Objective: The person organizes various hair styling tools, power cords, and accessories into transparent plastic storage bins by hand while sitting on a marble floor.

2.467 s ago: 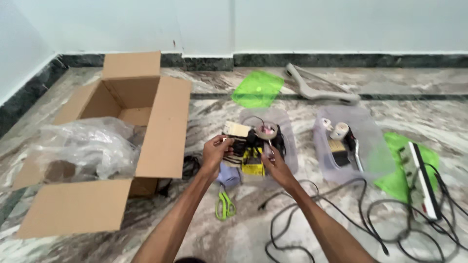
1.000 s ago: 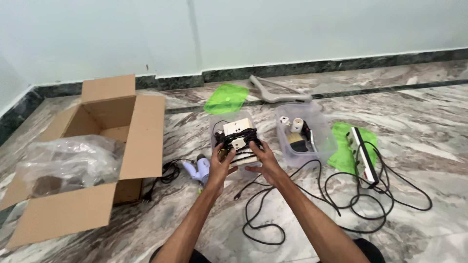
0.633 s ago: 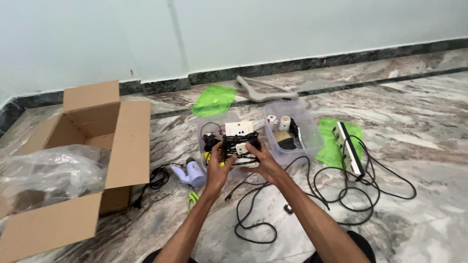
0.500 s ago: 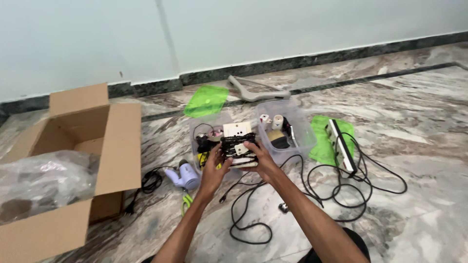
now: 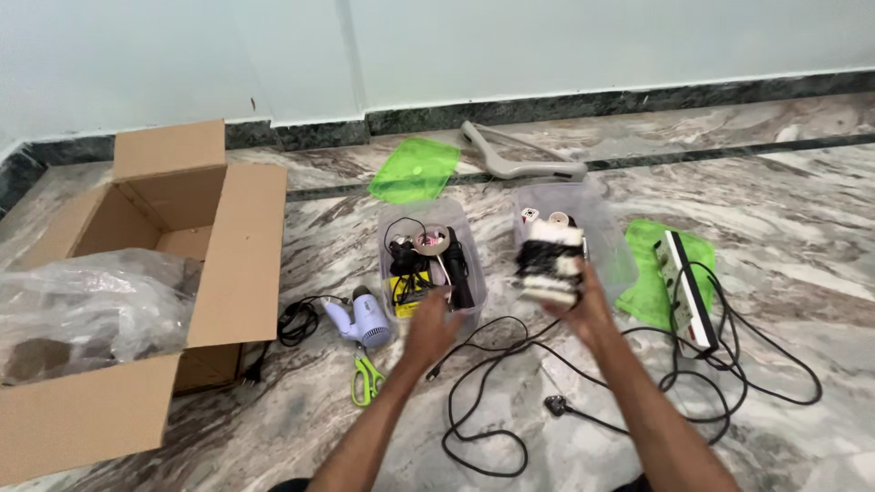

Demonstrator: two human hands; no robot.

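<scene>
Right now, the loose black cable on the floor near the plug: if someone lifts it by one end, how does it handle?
The loose black cable lies in slack, irregular loops, so it will probably hang floppy and trail. It crosses other black loops toward the white power strip, so it may snag or drag them. The plug at its end looks like the heaviest part and would likely swing.

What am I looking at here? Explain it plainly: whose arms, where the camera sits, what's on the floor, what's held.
The camera sits on a person's head and looks down at their own bare arms. The right hand holds a cream socket block wound with black cord over the right clear tub. The left hand is open and empty, near the left clear tub. On the marble floor lie a cardboard box, a small hair dryer, green scissors and loose black cable.
</scene>
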